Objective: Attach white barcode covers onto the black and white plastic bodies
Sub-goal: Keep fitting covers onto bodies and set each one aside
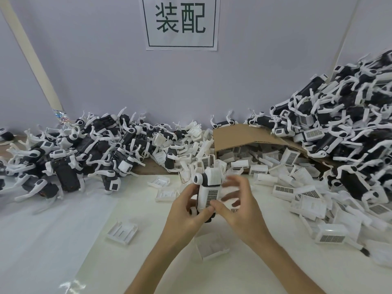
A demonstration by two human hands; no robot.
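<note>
Left hand [186, 213] gripped the black and white body [209, 177] over the table [63, 230]; right hand [241, 211], fingers loose, thumbed the barcode cover [212, 197] on; seating step; next likely needs firm press till flush.

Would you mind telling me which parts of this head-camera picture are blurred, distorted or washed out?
In the head view, the right hand is motion-blurred, the left hand and plastic body look sharper, wide-angle distortion likely slants the wall strip, and glare streaks the table at the near-left.

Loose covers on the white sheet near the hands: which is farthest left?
The lone cover lying hollow side up at lower left; the rest sit farther right.
</note>
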